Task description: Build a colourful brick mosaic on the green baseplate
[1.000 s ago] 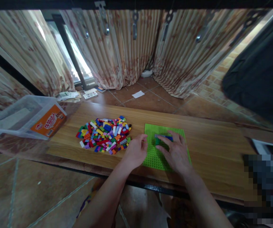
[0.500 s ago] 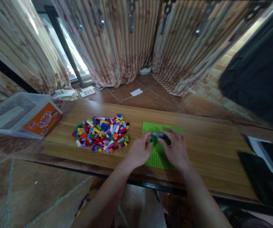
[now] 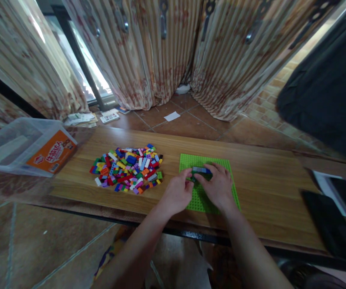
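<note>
A green studded baseplate (image 3: pixel 201 202) lies on the wooden table. Over its far half is a small row of joined toy bricks (image 3: pixel 199 170), grey-blue on top, dark green at the left end and blue at the right. My left hand (image 3: pixel 177 192) pinches the row's green left end between thumb and fingers. From the other side, my right hand (image 3: pixel 219 188) grips the blue right end, its thumb along the near face. My fingers hide part of the bricks, and I cannot tell whether the row is pressed onto the plate.
Left of the baseplate lies a loose pile of mixed coloured bricks (image 3: pixel 130 168). A clear plastic bin (image 3: pixel 19 140) with an orange label stands at the table's left end. Dark flat objects, one a black slab (image 3: pixel 330 224), lie at the right end. Striped curtains (image 3: pixel 166 60) hang beyond.
My right hand has moved slightly left, its fingers drawn closer around the blue end of the brick row. My left hand keeps its pinch. The whole view has shifted a little.
</note>
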A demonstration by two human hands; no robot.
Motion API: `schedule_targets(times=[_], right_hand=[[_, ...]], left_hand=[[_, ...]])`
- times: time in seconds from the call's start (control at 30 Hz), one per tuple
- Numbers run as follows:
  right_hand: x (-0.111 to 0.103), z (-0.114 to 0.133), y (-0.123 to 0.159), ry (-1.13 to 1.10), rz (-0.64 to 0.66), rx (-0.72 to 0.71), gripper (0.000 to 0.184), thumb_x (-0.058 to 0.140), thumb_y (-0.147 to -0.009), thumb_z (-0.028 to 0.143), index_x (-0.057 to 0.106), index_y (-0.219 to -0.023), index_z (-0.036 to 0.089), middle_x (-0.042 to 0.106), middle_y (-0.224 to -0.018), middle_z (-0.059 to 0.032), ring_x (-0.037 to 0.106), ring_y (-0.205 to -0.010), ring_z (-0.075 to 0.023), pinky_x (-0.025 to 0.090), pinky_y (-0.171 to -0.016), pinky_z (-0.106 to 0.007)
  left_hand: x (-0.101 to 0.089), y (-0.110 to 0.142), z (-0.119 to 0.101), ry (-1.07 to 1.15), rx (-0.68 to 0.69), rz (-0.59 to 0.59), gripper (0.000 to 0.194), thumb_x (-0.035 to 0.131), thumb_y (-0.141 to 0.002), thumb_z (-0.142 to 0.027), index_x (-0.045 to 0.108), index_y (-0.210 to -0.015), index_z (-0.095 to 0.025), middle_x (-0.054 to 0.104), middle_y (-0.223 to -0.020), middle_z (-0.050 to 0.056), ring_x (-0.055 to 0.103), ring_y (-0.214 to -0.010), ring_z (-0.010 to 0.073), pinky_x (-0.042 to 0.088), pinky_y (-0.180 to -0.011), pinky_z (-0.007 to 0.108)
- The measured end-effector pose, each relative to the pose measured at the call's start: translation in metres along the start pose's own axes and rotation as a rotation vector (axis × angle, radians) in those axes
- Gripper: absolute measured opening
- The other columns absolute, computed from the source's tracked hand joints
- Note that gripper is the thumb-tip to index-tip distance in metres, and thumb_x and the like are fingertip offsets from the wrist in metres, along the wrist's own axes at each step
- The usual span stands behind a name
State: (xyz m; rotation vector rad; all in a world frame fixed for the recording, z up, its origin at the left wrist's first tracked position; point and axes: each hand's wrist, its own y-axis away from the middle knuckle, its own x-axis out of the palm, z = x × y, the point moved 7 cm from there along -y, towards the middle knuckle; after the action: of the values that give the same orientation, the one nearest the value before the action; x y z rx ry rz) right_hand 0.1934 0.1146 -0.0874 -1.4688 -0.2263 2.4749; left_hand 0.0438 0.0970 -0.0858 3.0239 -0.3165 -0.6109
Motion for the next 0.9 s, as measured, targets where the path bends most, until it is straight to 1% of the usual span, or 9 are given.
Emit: schedule_targets(times=[0.07,0.23,0.33,0.5,0.67,0.9], right_hand=[[-0.001,-0.001,-0.002,-0.011,-0.012,0.010,0.046,0.065,-0.078,0.053,0.070,-0.112,0.022,0.059,-0.128,-0.0147,0.050,-0.119,-0.0355,0.038,-0.096,-0.058],[-0.001,-0.004,-0.009,-0.036,0.016,0.060,0.047,0.073,-0.071,0.049,0.072,-0.108,0.019,0.062,-0.123,-0.0182,0.053,-0.116,-0.0383,0.042,-0.093,-0.058],[0.000,-0.005,-0.012,-0.060,-0.004,0.055,0.047,0.075,-0.069,0.048,0.073,-0.104,0.018,0.063,-0.119,-0.0191,0.055,-0.114,-0.0388,0.044,-0.091,-0.058],[0.001,-0.007,-0.013,-0.104,-0.077,-0.002,0.039,0.074,-0.069,0.047,0.074,-0.097,0.020,0.065,-0.113,-0.0154,0.058,-0.109,-0.0345,0.044,-0.092,-0.056],[0.003,-0.008,-0.013,-0.082,-0.071,0.018,0.042,0.075,-0.068,0.046,0.074,-0.099,0.018,0.064,-0.114,-0.0171,0.057,-0.109,-0.0352,0.046,-0.091,-0.055],[0.003,-0.009,-0.012,-0.088,-0.109,0.006,0.038,0.075,-0.066,0.048,0.075,-0.094,0.021,0.065,-0.111,-0.0140,0.058,-0.105,-0.0335,0.046,-0.090,-0.054]], left_hand=[[0.000,0.001,0.000,0.003,-0.001,-0.004,0.046,0.052,-0.088,-0.012,0.051,-0.133,-0.013,0.067,-0.123,0.014,0.068,-0.097,0.0201,0.052,-0.096,0.037],[0.000,0.002,0.000,0.003,-0.004,-0.016,0.045,0.052,-0.088,-0.012,0.052,-0.132,-0.012,0.068,-0.120,0.015,0.068,-0.098,0.0212,0.052,-0.096,0.039],[0.000,0.002,0.000,0.003,-0.006,-0.017,0.044,0.051,-0.087,-0.011,0.054,-0.131,-0.013,0.070,-0.115,0.013,0.068,-0.098,0.0206,0.053,-0.095,0.037],[0.000,0.003,0.000,-0.005,-0.017,-0.014,0.044,0.051,-0.088,-0.011,0.053,-0.131,-0.013,0.071,-0.113,0.012,0.068,-0.097,0.0203,0.052,-0.095,0.037],[0.000,0.003,-0.001,-0.031,-0.004,-0.021,0.044,0.051,-0.088,-0.011,0.052,-0.132,-0.013,0.070,-0.113,0.013,0.068,-0.097,0.0211,0.053,-0.095,0.038],[0.000,0.003,-0.003,-0.081,0.006,-0.039,0.041,0.050,-0.087,-0.010,0.055,-0.127,-0.016,0.069,-0.108,0.010,0.067,-0.096,0.0206,0.053,-0.092,0.036]])
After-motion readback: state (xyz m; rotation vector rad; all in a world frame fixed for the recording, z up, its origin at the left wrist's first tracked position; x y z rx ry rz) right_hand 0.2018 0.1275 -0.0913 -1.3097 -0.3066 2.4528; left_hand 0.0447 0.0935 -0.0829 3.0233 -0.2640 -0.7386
